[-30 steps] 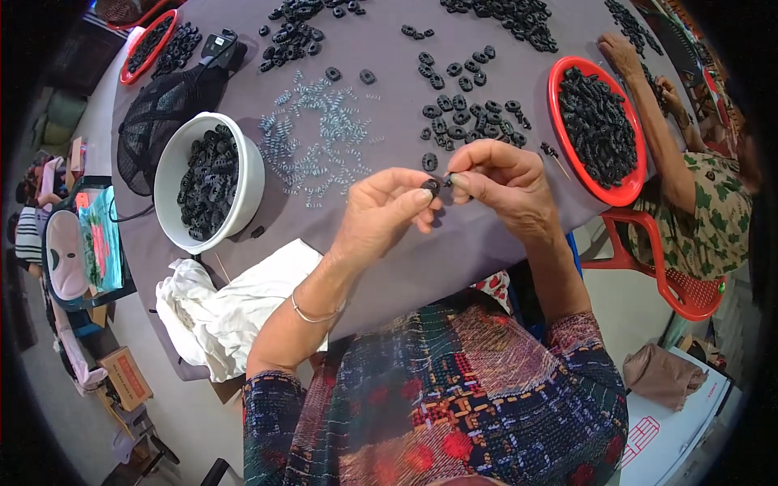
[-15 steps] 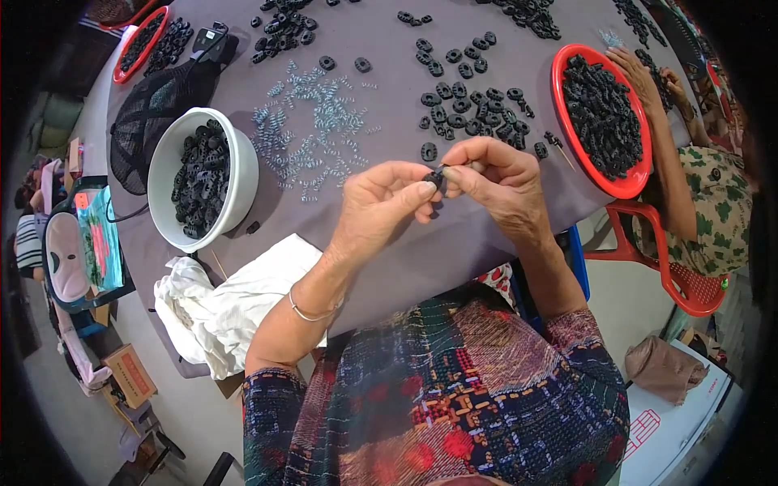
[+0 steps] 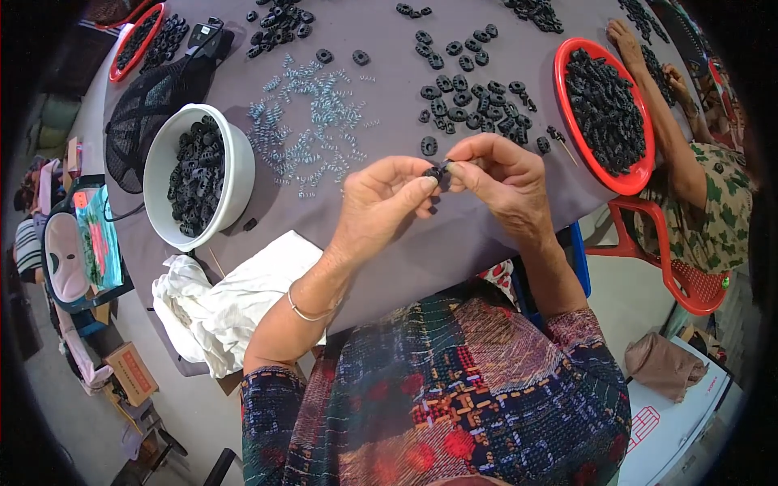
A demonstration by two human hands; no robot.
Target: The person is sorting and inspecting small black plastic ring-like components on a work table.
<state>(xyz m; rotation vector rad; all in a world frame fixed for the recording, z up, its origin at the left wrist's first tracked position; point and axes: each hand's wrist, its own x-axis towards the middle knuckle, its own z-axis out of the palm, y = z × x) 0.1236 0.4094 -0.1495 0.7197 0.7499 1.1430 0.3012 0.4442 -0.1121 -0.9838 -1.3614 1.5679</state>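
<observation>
Over the near part of the table, my left hand [image 3: 381, 198] pinches a small black plastic cord lock [image 3: 436, 172] between thumb and fingers. My right hand [image 3: 506, 182] is closed just beside it, thumb against forefinger. What sits in that pinch is mostly hidden; a dark bit shows at its tip. Beyond my hands lie loose black oval cord lock pieces [image 3: 429, 146], several more grouped farther off. To the left of them, thin metal springs [image 3: 324, 109] are scattered over the grey tablecloth [image 3: 389, 73].
A white bowl [image 3: 244, 174] of black pieces stands at left, near a white cloth [image 3: 235, 304] and a black mesh cap [image 3: 150, 121]. At right is a red tray [image 3: 646, 154] heaped with black parts. Another person's hand [image 3: 626, 44] works beyond it, over a red chair [image 3: 673, 271].
My right hand has drawn slightly right, leaving a small gap from the cord lock in my left hand. The other person's near hand has shifted away from some springs.
</observation>
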